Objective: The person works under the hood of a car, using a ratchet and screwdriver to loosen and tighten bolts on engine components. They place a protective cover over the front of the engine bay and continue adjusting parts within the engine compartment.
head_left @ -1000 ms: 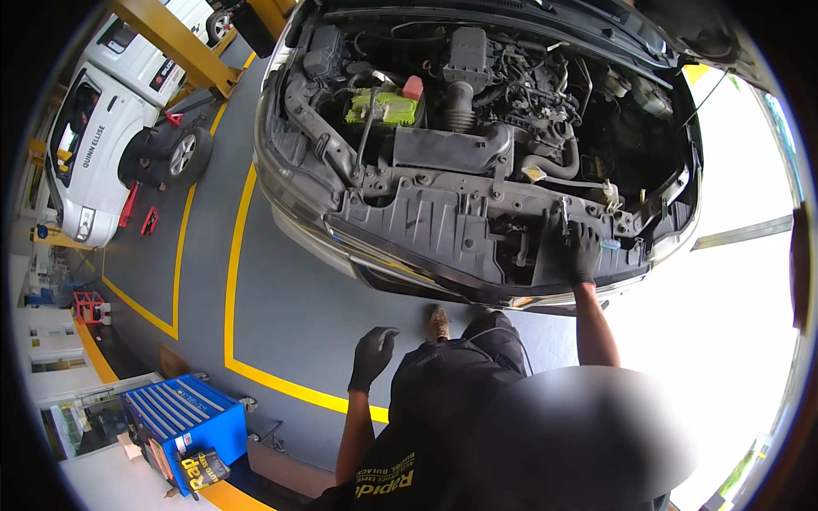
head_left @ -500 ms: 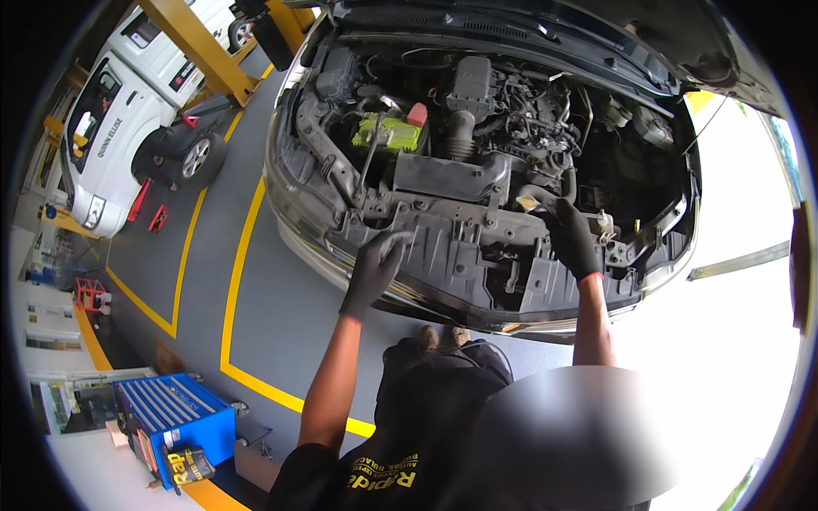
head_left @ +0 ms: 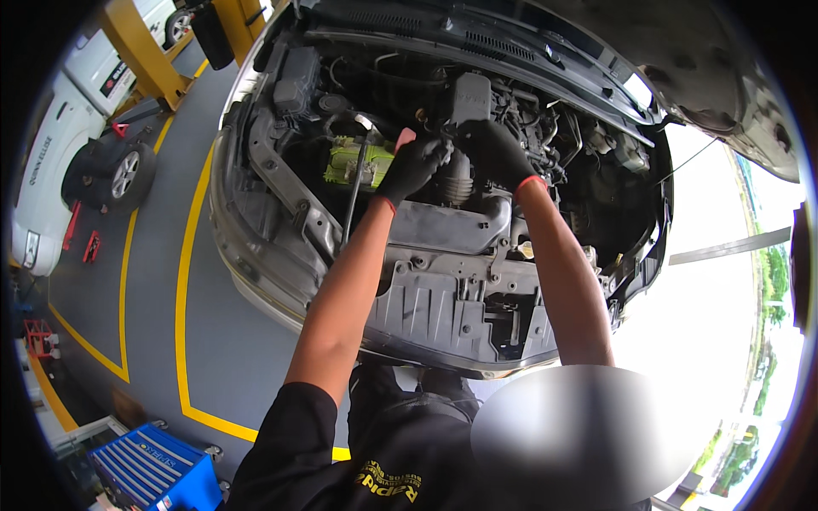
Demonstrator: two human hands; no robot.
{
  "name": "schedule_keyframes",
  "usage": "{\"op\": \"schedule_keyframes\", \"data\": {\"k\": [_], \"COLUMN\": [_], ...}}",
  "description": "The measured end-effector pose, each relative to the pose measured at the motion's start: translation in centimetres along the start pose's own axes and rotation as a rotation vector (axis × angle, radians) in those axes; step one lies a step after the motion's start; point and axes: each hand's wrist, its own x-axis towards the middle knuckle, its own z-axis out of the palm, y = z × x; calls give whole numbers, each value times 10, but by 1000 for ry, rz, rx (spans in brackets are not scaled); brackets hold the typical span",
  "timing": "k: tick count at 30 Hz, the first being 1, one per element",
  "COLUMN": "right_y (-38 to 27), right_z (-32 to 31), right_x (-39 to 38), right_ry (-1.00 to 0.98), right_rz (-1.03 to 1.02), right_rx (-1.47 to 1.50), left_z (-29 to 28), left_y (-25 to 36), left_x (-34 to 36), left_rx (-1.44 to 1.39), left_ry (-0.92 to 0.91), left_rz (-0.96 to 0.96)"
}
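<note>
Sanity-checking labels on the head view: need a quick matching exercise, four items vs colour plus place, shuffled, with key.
Column 1
1. Left hand
2. Battery
3. Tool cabinet
4. Ribbed duct

Column 2
A. Blue, at the lower left of the picture
B. Grey, to the right of the battery in the picture
C. In a black glove, beside a reddish cap
D. Lime green, under the raised hood

Pairs: 1-C, 2-D, 3-A, 4-B
</note>
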Motion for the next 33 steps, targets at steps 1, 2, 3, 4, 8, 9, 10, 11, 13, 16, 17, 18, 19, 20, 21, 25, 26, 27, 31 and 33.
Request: {"op": "schedule_keyframes", "data": {"k": [1,2,3,4,8,9,10,11,13,16,17,18,19,20,21,25,26,27,31,33], "right_y": [4,1,-2,2,20,22,25,27,32,39,38,37,36,34,27,-19,-18,-14,1,5], "right_z": [5,13,22,28,49,54,60,66,76,74,76,74,75,77,80,93,93,89,81,84], "right_x": [10,29,47,59,82,91,97,100,108,116,115,110,105,98,91,84,85,83,85,97], "right_ry": [-2,0,7,10,-57,-97,-138,-139,-139,-166,-150,-132,-114,-78,-37,57,50,47,69,50], "right_rz": [53,86,112,154,174,183,190,177,143,87,75,68,60,80,95,145,140,141,37,69], "right_rx": [-35,-55,-76,-91,-133,-145,-157,-180,-228,-276,-278,-287,-294,-296,-296,-236,-258,-285,-291,-261], "left_z": [-2,-9,-20,-28,-30,-31,-29,-25,-19,-14,-13,-11,-10,-8,-10,-17,-17,-16,-18,-19], "left_y": [-6,-23,-39,-49,-70,-79,-87,-94,-101,-103,-102,-97,-92,-88,-83,-105,-105,-99,-92,-100], "left_x": [16,27,37,49,68,69,67,64,65,68,65,65,64,63,64,62,59,60,61,59], "left_rx": [95,112,139,211,206,203,138,73,14,29,31,27,-15,-59,-96,50,64,74,130,53], "left_ry": [-32,57,147,142,52,45,50,58,110,188,183,175,132,87,46,250,229,204,155,217], "left_rz": [-38,45,128,121,12,-1,-26,-51,-30,57,51,50,-34,-118,-198,14,-15,-38,-39,1]}}
